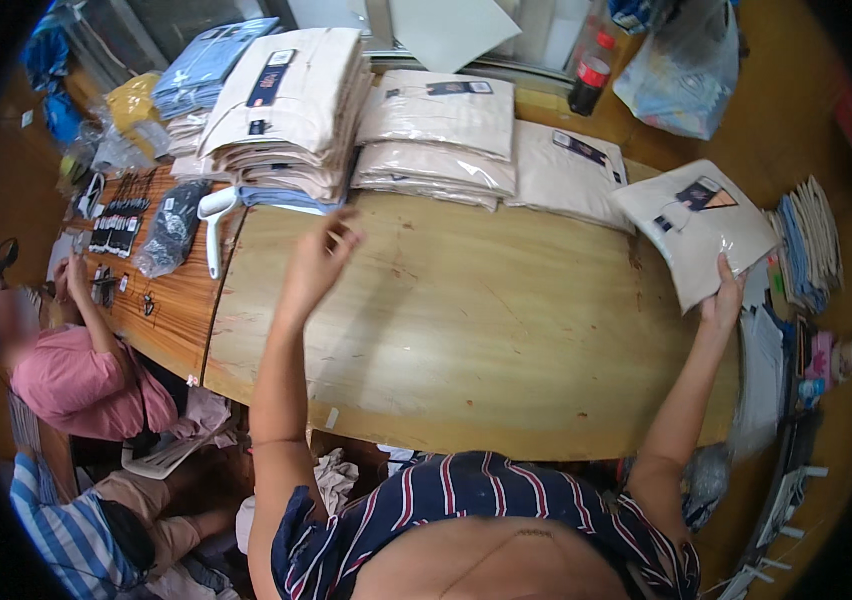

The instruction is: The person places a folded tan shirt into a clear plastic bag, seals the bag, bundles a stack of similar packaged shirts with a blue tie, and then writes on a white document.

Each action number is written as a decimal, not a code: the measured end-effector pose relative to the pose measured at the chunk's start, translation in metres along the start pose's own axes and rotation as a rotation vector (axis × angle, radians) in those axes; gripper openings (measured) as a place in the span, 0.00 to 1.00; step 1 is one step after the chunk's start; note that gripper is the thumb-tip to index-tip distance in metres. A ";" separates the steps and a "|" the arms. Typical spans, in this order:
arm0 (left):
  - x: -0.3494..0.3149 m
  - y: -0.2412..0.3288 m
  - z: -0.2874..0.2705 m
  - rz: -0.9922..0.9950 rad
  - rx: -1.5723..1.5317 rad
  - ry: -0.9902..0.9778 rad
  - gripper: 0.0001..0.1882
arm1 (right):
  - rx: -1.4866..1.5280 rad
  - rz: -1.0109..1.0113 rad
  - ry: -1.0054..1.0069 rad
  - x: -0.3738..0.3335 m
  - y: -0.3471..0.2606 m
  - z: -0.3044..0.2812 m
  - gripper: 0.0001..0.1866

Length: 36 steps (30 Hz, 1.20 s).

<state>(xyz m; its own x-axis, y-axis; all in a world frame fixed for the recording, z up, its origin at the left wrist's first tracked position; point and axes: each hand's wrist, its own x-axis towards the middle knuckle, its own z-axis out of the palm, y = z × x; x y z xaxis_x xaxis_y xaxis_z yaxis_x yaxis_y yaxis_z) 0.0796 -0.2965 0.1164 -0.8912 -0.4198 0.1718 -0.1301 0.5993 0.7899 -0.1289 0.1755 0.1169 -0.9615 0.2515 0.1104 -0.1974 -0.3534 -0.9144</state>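
Observation:
My right hand (723, 296) grips the near edge of a bagged folded garment (684, 245), beige in clear plastic with a dark label and tag. The bag is tilted at the table's right side, its far left corner by another bagged beige garment (566, 180) lying on the table. My left hand (318, 268) hovers over the table's left part with loosely bent fingers apart, nothing in it. Nearest to it is a tall stack of beige garments (296, 95) with blue ones at the bottom. A lower stack of bagged beige garments (436, 125) stands right of that.
A lint roller (212, 225) and a dark plastic-wrapped bundle (174, 225) lie left on the brown table (171, 335). A cola bottle (591, 75) and a plastic bag (681, 75) stand behind. Folded garments (811, 240) sit right. A person in pink (81, 385) works at left.

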 end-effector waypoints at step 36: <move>0.165 -0.127 -0.217 -0.291 -0.237 0.263 0.26 | 0.537 0.971 -0.810 -0.143 0.170 0.493 0.20</move>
<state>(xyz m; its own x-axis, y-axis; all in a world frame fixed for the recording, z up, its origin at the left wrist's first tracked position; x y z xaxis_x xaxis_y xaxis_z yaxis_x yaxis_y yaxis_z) 0.0430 -0.5896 0.1720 -0.6876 -0.7249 0.0417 -0.2285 0.2706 0.9352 -0.1186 -0.3646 0.1372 -0.5593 -0.8206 -0.1171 0.7417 -0.4323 -0.5128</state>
